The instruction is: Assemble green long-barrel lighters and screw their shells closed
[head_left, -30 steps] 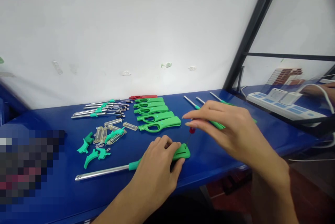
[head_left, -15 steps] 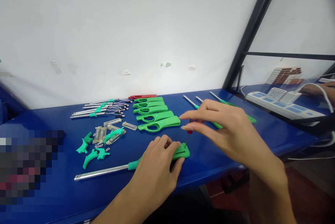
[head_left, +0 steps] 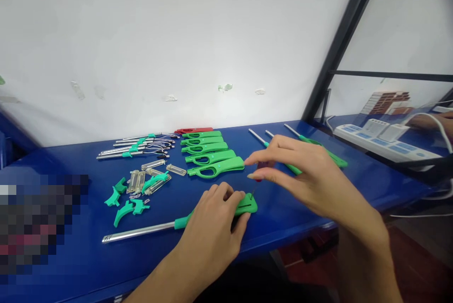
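Tabletop point(head_left: 283, 218) under the lighter point(head_left: 182, 223) shines blue, the wall point(head_left: 177, 48) white.

power strip point(head_left: 418, 152) | plugged-in adapter point(head_left: 393, 133) | black post point(head_left: 340, 48) | marked white wall point(head_left: 159, 43)

You see the flat white wall point(head_left: 170, 43) far off bright, but the dark red floor point(head_left: 414, 260) near right dim.
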A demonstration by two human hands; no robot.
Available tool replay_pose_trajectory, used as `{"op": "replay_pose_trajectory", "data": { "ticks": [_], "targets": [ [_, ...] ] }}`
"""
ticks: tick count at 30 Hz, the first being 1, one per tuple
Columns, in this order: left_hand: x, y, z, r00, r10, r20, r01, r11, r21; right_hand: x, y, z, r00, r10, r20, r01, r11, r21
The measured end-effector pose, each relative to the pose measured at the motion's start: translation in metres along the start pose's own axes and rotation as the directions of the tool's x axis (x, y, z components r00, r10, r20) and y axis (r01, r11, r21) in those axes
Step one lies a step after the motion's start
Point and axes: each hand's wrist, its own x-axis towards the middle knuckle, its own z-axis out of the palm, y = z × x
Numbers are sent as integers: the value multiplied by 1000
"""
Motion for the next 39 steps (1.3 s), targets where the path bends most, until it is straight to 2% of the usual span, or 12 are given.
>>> {"op": "replay_pose_trajectory", "data": {
  "ticks": [7, 10, 13, 17, 22, 26, 29, 33, 39],
  "targets": [
    [-1, 0, 0, 1000, 1, 8, -1, 1000, 5, -9, 0, -12, 997, 6, 79, -12, 997, 81],
    [-1, 0, 1, 1000, 8, 6, -8, 1000, 8, -6, 6, -11, 995, -2, 98, -16, 982, 186],
    [-1, 0, 2, 1000, 9, 3, -9, 1000, 3, 0, 10, -4, 997, -21, 69, 4, 972, 233],
    [0, 0, 2, 1000, 1, 5, -1, 1000, 7, 1, 8, 1, 997, -76, 28, 70, 985, 160],
    [-1, 0, 1, 1000, -4, 11, 4, 1000, 14, -4, -1, -5, 998, -32, 53, 26, 994, 102],
    [0, 1, 1, 1000, -4, 20, 3, 1000, 26, -5, 0, -8, 994, -16, 106, -2, 986, 166],
    [-1, 1, 1, 1000, -8, 27, 7, 999, 34, -2, 5, -4, 997, 33, 73, -47, 980, 193],
    [-2, 1, 1, 1000, -3, 25, 3, 999, 34, 2, 12, 0, 999, 39, 11, -41, 991, 129],
    [-1, 2, 0, 999, -9, 32, 7, 999, 35, -1, 5, -1, 998, 66, 5, -66, 995, 75]
  ]
}}
